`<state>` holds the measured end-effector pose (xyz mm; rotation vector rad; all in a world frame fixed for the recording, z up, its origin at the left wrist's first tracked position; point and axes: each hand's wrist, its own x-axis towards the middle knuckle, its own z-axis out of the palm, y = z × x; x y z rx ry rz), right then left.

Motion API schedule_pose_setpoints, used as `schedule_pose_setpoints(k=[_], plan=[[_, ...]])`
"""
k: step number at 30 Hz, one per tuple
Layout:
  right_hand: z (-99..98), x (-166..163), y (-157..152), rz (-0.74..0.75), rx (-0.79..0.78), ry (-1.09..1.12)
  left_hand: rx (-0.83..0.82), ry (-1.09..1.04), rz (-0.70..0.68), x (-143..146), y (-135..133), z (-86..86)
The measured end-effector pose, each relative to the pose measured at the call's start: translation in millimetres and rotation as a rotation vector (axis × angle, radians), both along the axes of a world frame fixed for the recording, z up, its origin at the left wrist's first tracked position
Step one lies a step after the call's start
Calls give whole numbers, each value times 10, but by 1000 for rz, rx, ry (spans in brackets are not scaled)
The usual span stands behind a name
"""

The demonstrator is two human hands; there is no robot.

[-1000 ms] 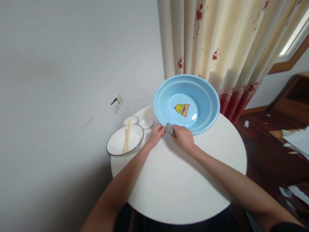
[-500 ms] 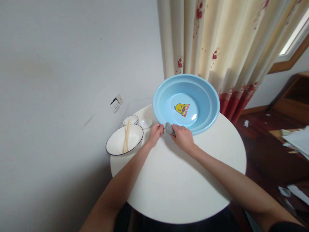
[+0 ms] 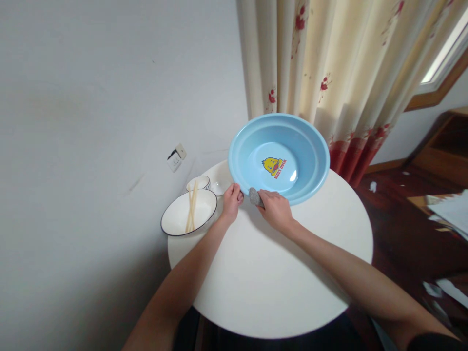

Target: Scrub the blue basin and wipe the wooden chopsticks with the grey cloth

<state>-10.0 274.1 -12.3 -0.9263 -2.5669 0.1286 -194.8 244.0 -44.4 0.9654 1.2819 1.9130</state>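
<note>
A light blue plastic basin point(image 3: 241, 139) with a yellow duck print rests on the far part of the white round table point(image 3: 263, 278). My left hand point(image 3: 231, 202) is closed on the basin's near left rim, its fingers curled together. Just to the right, my right hand point(image 3: 276, 209) grips a grey, rough-textured cleaning pad point(image 3: 255, 197), which lies against the near rim. Part of the pad is hidden under my right fingers.
Left on the table stand a large white dark-rimmed bowl point(image 3: 175, 217) with chopsticks point(image 3: 190, 207) across it, a small patterned bowl point(image 3: 197, 183) and another small white bowl point(image 3: 217, 187). A wall with a socket point(image 3: 174, 161) borders the left; a curtain point(image 3: 310, 73) hangs behind.
The basin has shifted slightly left, together with my left hand. My right hand and the grey pad have slid a little left along the rim.
</note>
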Motion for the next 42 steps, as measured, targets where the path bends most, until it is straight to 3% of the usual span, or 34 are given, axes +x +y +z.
schedule_pose_setpoints(k=[5,11,42], plan=[[-10,0,10,-9,-2,-2,-20,78,-3,-1,-12,-39],[-38,-2,33,-22,6,25,-113,223,-112,47,-44,-89],[-40,2,48,-18,0,12,-104,252,-54,53,-28,-80]])
